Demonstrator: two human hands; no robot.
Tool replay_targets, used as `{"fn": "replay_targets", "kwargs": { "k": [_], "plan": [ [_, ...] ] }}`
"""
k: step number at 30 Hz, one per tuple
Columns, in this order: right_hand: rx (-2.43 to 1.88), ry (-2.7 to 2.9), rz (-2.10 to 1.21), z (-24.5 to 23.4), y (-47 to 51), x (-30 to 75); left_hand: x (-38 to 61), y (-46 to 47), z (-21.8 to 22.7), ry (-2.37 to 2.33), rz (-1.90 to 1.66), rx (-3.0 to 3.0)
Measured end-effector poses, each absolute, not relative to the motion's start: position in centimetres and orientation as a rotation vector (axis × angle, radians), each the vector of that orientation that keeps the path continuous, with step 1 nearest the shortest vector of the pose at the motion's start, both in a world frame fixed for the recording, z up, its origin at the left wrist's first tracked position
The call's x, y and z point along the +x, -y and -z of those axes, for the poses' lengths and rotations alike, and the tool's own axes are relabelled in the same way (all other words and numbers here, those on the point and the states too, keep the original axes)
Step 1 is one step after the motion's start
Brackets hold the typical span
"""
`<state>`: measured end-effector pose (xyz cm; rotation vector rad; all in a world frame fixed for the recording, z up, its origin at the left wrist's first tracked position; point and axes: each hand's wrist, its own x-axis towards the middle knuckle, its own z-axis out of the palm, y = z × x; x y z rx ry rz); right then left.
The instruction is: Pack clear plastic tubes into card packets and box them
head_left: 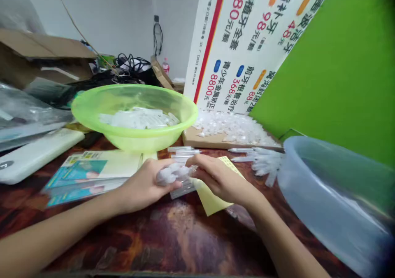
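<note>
My left hand (151, 185) is closed around a bunch of whitish translucent plastic pieces (171, 173), their rounded ends facing me. At the right end of that bunch, the fingers of my right hand (220, 177) are bent and pressed together; what they pinch is too small and blurred to name. Clear plastic tubes (183, 151) lie in a row just beyond my hands. Below them is a clear flat plastic piece (184, 188), partly covered by my fingers. A yellow paper sheet (212, 197) lies under my right hand.
A yellow-green bowl (138, 140) holds many translucent tubes. Behind stands a cardboard tray (197, 140) heaped with small clear pieces. Capped white tubes (265, 160) lie beside a large bluish tub (305, 187) at right. Blue printed packets (83, 175) and a white slab (40, 152) are left.
</note>
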<state>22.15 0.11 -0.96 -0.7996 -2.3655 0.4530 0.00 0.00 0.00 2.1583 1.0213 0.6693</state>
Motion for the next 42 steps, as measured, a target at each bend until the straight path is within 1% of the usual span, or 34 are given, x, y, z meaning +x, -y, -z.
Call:
{"fn": "replay_targets", "kwargs": {
  "k": [7,10,12,14,16,19,21,23,26,29,32,35,37,39,42],
  "plan": [
    [-0.871,2.290,-0.303,1.4,0.1,21.4,-0.3,0.3,-0.1,-0.991,-0.793,2.243],
    [-0.828,2.215,-0.265,1.9,0.0,20.6,-0.7,0.1,0.8,-0.947,-0.841,2.462],
    [-0.844,2.153,-0.279,2.2,-0.1,20.1,-1.1,-0.2,1.5,-0.869,-0.956,2.666],
    [-0.896,2.077,-0.340,2.3,-0.3,19.7,-1.4,-0.6,2.0,-0.801,-1.101,2.844],
    [-0.947,1.958,-0.429,2.2,-0.5,19.7,-1.7,-1.0,2.0,-0.842,-1.137,2.947],
    [-1.019,1.700,-0.608,1.6,-0.8,20.6,-2.0,-1.3,1.2,-1.006,-0.963,2.975],
    [-1.068,1.632,-0.763,1.2,-0.9,21.5,-2.1,-1.5,0.7,-1.086,-0.826,2.955],
    [-1.092,1.756,-0.907,0.7,-0.7,22.2,-2.1,-1.6,0.6,-1.143,-0.765,2.940],
    [-1.042,2.085,-1.051,0.4,-0.2,22.7,-2.0,-1.7,0.7,-1.203,-0.739,2.909],
    [-1.002,2.182,-1.128,0.4,0.2,22.4,-1.9,-1.6,0.7,-1.211,-0.739,2.882],
    [-1.006,2.248,-1.072,0.2,0.5,22.1,-1.9,-1.5,0.6,-1.160,-0.829,2.876],
    [-0.964,2.330,-0.871,0.0,0.9,21.9,-1.6,-0.9,0.2,-1.089,-0.968,2.856],
    [-0.912,2.212,-0.754,0.0,1.0,21.7,-1.2,-0.3,-0.3,-1.122,-1.005,2.789],
    [-0.826,2.028,-0.720,0.3,0.9,21.7,-0.8,0.4,-0.7,-1.221,-0.950,2.664],
    [-0.769,1.829,-0.720,0.8,0.4,21.9,-0.3,1.1,-1.0,-1.320,-0.761,2.436]
  ]
}}
